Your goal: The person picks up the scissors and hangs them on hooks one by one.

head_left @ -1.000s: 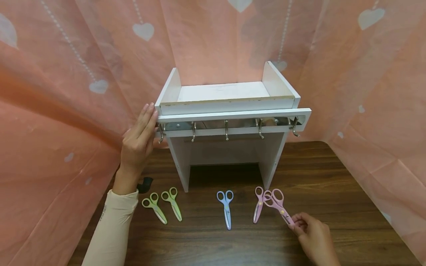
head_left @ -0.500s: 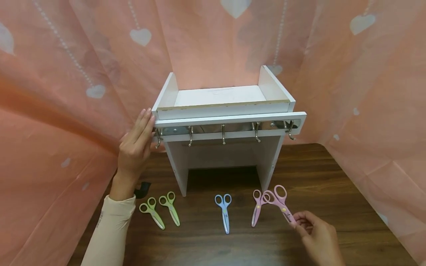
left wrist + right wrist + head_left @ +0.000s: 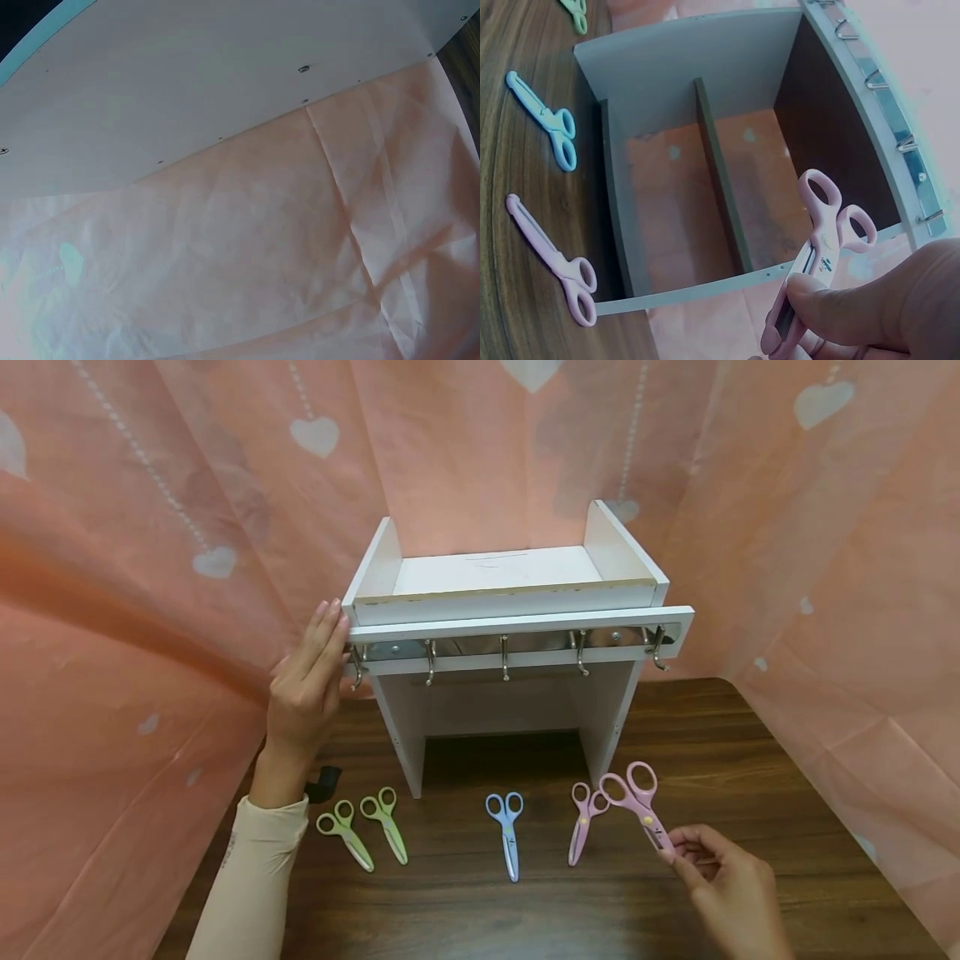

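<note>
Between thumb and fingers, my right hand pinches a pair of pink scissors by the blade end, handle loops pointing up and away. In the right wrist view these scissors are off the table, in front of the white shelf unit. My left hand rests with straight fingers against the left side of the white shelf unit, by the end of its hook rail. Several metal hooks hang along that rail, with nothing on them. The left wrist view shows the unit's side panel, not the hand.
On the wooden table lie a second pair of pink scissors, blue scissors and two green pairs, the left green scissors and right green scissors. A small black object sits near the left wrist. Pink curtains enclose the table.
My right hand has lifted the pink scissors and moved them slightly right, apart from the other pink pair. The left hand stays against the unit; the head view has shifted a little.
</note>
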Demonstrator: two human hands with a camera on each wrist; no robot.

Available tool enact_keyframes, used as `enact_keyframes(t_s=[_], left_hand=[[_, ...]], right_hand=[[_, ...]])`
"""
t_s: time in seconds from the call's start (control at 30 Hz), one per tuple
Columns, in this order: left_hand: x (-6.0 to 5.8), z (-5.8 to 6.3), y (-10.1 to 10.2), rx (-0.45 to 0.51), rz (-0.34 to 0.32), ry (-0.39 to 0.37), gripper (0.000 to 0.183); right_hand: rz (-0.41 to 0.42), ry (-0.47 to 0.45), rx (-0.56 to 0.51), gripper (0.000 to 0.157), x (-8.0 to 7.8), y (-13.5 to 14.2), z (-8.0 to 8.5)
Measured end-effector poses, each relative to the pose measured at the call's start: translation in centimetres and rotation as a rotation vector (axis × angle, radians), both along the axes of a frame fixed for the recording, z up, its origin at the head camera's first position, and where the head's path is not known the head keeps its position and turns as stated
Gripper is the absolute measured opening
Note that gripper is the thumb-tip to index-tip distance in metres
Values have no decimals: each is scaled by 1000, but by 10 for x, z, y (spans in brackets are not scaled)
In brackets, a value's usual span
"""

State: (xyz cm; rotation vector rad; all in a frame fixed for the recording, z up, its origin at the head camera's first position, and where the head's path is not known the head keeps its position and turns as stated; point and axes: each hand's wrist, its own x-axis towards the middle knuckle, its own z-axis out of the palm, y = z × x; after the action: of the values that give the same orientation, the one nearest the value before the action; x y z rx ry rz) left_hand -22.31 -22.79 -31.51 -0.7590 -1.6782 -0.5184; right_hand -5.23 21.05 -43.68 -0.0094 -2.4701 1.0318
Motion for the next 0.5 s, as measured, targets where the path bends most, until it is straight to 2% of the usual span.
enact_keyframes(t_s=[0.5], left_hand=[[-1,-6,-2,-1,5,0,37]], right_hand=[[-22,19,-35,24,2,-2,11]])
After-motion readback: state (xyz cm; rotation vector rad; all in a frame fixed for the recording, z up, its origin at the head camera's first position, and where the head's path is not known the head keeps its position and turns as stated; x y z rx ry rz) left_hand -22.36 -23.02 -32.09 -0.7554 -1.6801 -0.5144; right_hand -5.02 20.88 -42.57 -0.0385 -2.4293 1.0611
